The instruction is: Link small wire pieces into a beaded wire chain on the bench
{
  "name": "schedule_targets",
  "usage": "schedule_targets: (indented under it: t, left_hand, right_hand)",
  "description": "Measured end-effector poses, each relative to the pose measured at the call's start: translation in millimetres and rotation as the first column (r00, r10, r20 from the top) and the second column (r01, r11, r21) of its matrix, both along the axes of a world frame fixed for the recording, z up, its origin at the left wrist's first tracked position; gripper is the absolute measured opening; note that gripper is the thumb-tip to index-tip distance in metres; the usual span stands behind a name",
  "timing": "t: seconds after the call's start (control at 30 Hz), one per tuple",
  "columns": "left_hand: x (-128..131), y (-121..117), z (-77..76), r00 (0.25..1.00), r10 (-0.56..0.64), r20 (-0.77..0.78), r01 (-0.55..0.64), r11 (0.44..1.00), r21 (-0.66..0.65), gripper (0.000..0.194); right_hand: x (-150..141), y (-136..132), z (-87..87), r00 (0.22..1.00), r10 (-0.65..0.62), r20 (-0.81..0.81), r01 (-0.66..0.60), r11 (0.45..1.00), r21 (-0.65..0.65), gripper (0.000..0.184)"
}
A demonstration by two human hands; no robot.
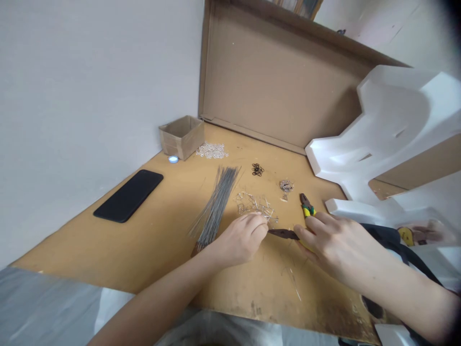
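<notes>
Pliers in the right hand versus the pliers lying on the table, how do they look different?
The held pliers have a long, tapering nose; the lying pliers have a shorter, blunter one. The held pliers point toward the left hand, the lying pliers away from the camera. The lying pliers show yellow and green; the held pliers show only a little yellow beside the right hand. Both have dark heads.

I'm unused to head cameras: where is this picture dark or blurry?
Head view: the upper-right corner fades to black; a soft shadow darkens the brown cardboard panel beside the white moulded foam; bent silvery wire pieces near the left hand look fuzzy.
</notes>
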State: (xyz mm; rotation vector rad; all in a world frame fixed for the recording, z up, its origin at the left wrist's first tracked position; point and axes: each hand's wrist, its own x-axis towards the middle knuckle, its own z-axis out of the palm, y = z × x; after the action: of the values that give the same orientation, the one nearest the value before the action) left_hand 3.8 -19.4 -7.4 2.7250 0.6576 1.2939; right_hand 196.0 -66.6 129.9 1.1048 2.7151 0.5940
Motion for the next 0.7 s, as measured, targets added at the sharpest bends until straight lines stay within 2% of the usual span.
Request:
schedule_targets:
  t: [0.1,0.2,0.3,0.4,0.53,0.7]
  left_hand:
    - [0,1,0.1,1.000,0.012,0.000,-0.012,0.999,-0.053,0.018]
    - [-1,4,1.7,0.998,0.034,0.054,-0.025,0.988,-0.151,0.014]
    - [-2,6,2.8,0.988,0.036,0.149,-0.001,0.973,-0.229,0.013]
    - [-2,6,1.5,0.979,0.007,0.203,0.043,0.969,-0.244,0.013]
    - [-1,5,-2.6,0.976,-0.019,0.219,0.078,0.962,-0.262,0.013]
    - [1,7,-7.9,0.970,-0.036,0.240,0.110,0.947,-0.302,0.013]
  right_hand:
    - [3,3,3.2,0.994,-0.104,0.018,0.105,0.993,-0.062,0.011]
    - [9,4,6.7,0.982,-0.184,-0.028,0.181,0.979,-0.091,0.015]
    - [14,2,6.2,0.967,-0.242,-0.081,0.230,0.964,-0.132,0.019]
    - [13,-2,2.0,0.959,-0.268,-0.089,0.249,0.952,-0.179,0.019]
    - [8,-4,-2.2,0.967,-0.243,-0.080,0.232,0.965,-0.125,0.019]
    - [6,-7,1.6,0.992,-0.108,-0.066,0.110,0.994,0.027,0.016]
